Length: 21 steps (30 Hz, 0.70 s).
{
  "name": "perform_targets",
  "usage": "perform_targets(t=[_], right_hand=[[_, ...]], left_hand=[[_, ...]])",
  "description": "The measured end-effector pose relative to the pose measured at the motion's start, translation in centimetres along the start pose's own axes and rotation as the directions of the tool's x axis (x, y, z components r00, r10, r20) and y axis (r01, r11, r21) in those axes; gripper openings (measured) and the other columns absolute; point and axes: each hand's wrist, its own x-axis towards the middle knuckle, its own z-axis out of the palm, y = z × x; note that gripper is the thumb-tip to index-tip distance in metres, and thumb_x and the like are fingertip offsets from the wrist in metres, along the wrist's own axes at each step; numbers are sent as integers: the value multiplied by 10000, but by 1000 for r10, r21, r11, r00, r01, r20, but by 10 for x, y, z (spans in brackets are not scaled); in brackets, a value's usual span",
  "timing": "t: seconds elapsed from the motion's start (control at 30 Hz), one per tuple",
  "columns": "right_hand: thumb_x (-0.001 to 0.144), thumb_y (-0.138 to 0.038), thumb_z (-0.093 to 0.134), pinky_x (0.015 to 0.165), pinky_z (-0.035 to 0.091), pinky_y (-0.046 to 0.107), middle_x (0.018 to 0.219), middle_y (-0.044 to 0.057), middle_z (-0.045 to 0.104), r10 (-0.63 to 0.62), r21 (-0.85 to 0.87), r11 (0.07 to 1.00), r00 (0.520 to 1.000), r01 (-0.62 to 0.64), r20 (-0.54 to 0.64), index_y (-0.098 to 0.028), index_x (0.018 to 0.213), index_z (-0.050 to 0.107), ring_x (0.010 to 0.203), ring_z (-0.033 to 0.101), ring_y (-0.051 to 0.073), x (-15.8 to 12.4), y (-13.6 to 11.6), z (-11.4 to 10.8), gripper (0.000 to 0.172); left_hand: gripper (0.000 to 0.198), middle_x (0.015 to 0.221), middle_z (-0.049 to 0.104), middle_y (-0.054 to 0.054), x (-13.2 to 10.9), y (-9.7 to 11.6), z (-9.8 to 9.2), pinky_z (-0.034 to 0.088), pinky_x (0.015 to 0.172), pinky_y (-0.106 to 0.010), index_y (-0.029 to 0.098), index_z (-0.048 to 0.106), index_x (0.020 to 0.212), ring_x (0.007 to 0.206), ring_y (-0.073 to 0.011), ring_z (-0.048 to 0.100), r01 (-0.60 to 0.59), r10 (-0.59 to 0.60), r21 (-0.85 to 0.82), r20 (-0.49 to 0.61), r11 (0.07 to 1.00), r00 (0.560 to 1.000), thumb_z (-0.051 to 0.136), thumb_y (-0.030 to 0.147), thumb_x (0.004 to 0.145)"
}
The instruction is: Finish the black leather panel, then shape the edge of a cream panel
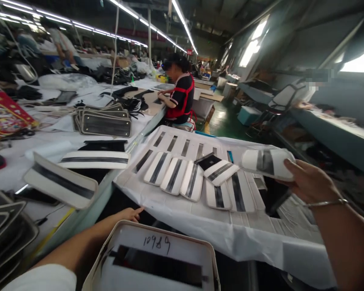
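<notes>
My right hand (309, 182) is closed on a white panel with a dark band (268, 163), held by its right end above the pale sheet-covered surface (176, 214). A dark piece (276, 194) hangs or lies just below that panel; I cannot tell which. My left hand (130, 215) is at the sheet's near left edge, its index finger stretched out and nothing visible in it. Several similar white panels with dark bands (195, 180) lie on the sheet, some overlapping. Close to me is a cream-rimmed piece (156, 244) with a dark slot and handwritten digits.
On the left table, more banded panels (65, 182) lie near stacked dark rectangular pieces (104, 123) and a red printed bag (6, 111). More dark pieces (6, 226) are stacked at lower left. Another person (182, 93) sits working beyond the sheet.
</notes>
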Motion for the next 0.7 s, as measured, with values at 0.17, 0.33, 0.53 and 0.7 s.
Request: perform_targets(t=[0.17, 0.33, 0.53, 0.7], right_hand=[[655, -215, 717, 406, 490, 176, 731, 35, 637, 119, 200, 964, 959, -173, 259, -162, 769, 652, 553, 573, 120, -36, 28, 75, 141], [645, -290, 753, 330, 443, 152, 646, -15, 625, 211, 230, 910, 864, -344, 458, -186, 785, 644, 460, 526, 87, -72, 75, 150, 205], [648, -362, 756, 372, 447, 172, 601, -15, 581, 161, 157, 904, 658, -397, 736, -158, 846, 643, 477, 517, 90, -123, 85, 232, 306], [668, -398, 729, 380, 422, 173, 614, -16, 582, 81, 215, 909, 658, -356, 749, -156, 840, 624, 469, 488, 77, -138, 75, 265, 315]], left_hand=[[413, 619, 653, -22, -34, 2, -18, 442, 527, -247, 155, 616, 695, 577, -183, 612, 53, -51, -112, 17, 992, 999, 701, 553, 620], [575, 945, 670, -117, -48, 11, -28, 470, 751, -330, 129, 625, 952, 852, -233, 632, 31, 14, -305, 146, 952, 989, 606, 634, 677], [596, 1013, 641, -151, -44, 45, -10, 437, 819, -387, 136, 532, 1161, 959, -278, 608, 1, 205, -417, 448, 909, 870, 566, 575, 759], [658, 1046, 623, -148, -40, 81, -2, 462, 788, -412, 173, 490, 1209, 925, -276, 616, -83, 334, -525, 404, 847, 852, 455, 664, 771]])
